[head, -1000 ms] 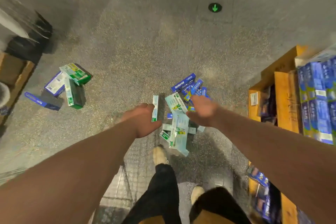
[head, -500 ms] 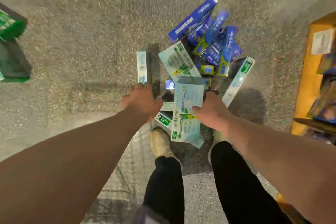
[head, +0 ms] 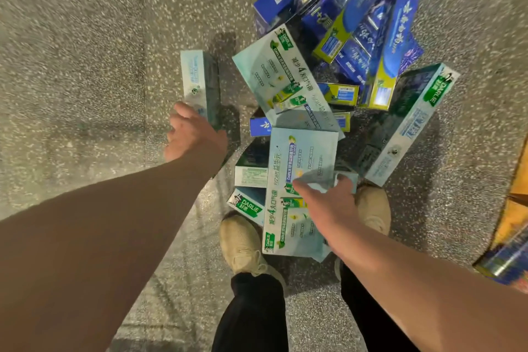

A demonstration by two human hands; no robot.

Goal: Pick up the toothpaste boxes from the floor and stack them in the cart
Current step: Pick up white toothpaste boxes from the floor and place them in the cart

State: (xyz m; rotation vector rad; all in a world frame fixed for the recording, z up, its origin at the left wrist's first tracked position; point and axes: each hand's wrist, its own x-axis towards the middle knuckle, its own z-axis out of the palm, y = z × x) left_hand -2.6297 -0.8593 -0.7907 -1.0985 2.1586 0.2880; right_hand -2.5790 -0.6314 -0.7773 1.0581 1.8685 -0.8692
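A heap of toothpaste boxes lies on the speckled floor (head: 85, 66) just ahead of my feet. Several blue boxes (head: 380, 17) are piled at the back, with pale green Darlie boxes (head: 285, 77) in front. My left hand (head: 191, 134) reaches the near end of a narrow pale box (head: 197, 80) standing on its edge apart at the left; its thumb lies by the box's left side, its fingers are hidden. My right hand (head: 328, 203) rests on the wide pale box (head: 303, 157) nearest me, fingers spread toward its right edge. No cart is in view.
My two beige shoes (head: 243, 243) stand right at the heap, the right one (head: 374, 208) partly under the boxes. A long pale box (head: 411, 123) leans at the right. An orange shelf edge (head: 514, 208) with blue packs (head: 503, 266) borders the right side.
I have bent lower, so the heap looks much bigger. My left hand has moved forward to the narrow box's end. My right hand has come onto the wide pale box.
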